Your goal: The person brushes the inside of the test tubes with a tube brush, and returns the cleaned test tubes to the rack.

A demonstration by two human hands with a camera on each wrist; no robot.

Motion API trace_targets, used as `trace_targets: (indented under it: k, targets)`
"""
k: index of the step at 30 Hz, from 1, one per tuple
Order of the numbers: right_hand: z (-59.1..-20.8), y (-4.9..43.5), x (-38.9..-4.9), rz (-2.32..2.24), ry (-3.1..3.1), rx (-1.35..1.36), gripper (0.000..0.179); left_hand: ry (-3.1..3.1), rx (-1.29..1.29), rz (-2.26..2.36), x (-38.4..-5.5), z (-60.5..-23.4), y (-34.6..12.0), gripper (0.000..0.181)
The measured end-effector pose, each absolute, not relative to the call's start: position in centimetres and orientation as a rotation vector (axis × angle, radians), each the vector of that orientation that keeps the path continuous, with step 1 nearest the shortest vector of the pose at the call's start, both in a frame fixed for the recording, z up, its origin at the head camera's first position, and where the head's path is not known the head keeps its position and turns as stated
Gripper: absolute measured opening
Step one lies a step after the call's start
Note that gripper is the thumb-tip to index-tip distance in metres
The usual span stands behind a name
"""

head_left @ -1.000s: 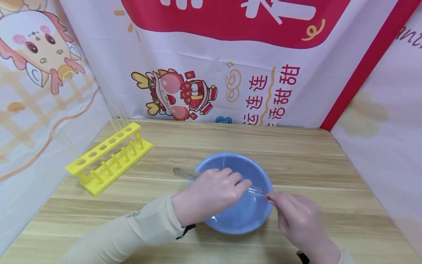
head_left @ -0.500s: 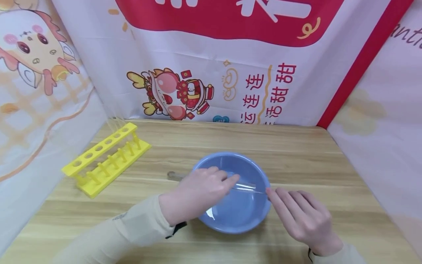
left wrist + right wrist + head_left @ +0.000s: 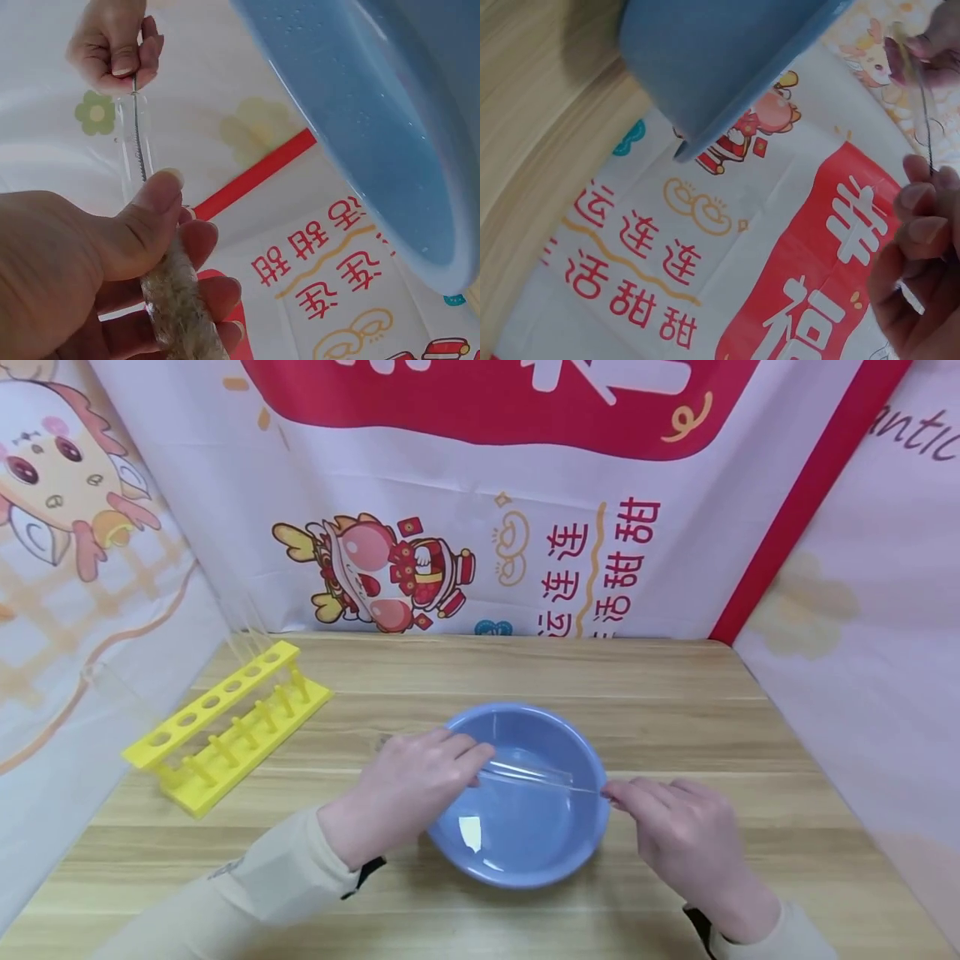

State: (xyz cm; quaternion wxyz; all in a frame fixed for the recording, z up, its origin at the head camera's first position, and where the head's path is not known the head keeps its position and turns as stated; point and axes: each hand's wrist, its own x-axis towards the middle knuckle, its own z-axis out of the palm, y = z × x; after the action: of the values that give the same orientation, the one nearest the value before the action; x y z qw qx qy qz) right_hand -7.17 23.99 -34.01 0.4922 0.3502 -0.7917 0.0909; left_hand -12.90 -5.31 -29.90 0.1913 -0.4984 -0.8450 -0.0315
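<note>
Over the blue basin point(image 3: 517, 880), my left hand point(image 3: 411, 787) grips a clear glass test tube point(image 3: 528, 775), its mouth toward the right. Inside the tube sits a test tube brush; its pale bristles point(image 3: 178, 307) fill the part within the left fingers in the left wrist view. A thin twisted wire handle point(image 3: 139, 142) runs out of the mouth. My right hand point(image 3: 678, 835) pinches that wire between thumb and forefinger by the basin's right rim. In the right wrist view, the right fingers point(image 3: 922, 217) hold the wire below the blurred tube. The tube's closed end is mostly hidden in the head view.
A yellow test tube rack point(image 3: 225, 727) stands on the wooden table point(image 3: 637, 685) at the left, with a few clear tubes at its far and near ends. Bright reflections show inside the basin. Printed cloth walls point(image 3: 420, 477) close off the back and both sides.
My left hand has moved left, and more of the tube shows beyond its fingers. The right hand still pinches the wire, with slightly more wire showing. The head view has shifted a little.
</note>
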Motion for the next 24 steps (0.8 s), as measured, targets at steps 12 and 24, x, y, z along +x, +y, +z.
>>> trace_targets:
  k: [12,24]
  targets:
    - [-34.6,25.3,-6.8,0.495,-2.231,0.814,0.038,-2.322,-1.377,-0.124,-13.6,-30.6,-6.7,0.039]
    - [-34.6,26.9,-6.9,0.628,-2.324,0.775,0.015,-2.274,-1.292,-0.090,-14.8,-31.2,-8.2,0.040]
